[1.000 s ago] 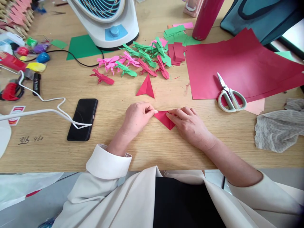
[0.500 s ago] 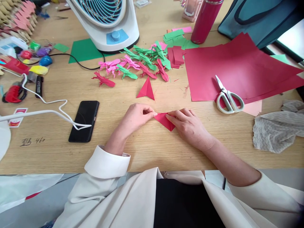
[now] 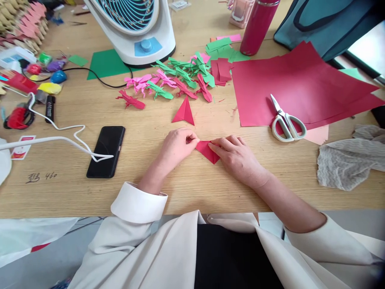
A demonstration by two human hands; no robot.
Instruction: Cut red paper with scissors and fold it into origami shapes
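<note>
A small folded piece of red paper (image 3: 208, 151) lies on the table between my two hands, one corner pointing toward me. My left hand (image 3: 179, 145) pinches its left corner between thumb and forefinger. Over its right part, the fingers of my right hand (image 3: 235, 155) press the paper down and hide that side. Just beyond stands a folded red triangle (image 3: 184, 111) with a crease down its middle. Behind it are several folded paper figures in red, green and pink, such as a red one (image 3: 131, 100) and a green one (image 3: 160, 91).
White-handled scissors (image 3: 287, 122) lie partly on large red paper sheets (image 3: 270, 88) at the right. A grey cloth (image 3: 345, 162) is near the right edge. To my left rests a black phone (image 3: 106, 152) under a white cable. Behind stand a fan (image 3: 146, 48) and a red bottle (image 3: 259, 28).
Both hands keep their hold on the red paper, with only a slight shift of the left hand and its sleeve. The whole view has moved a little.
</note>
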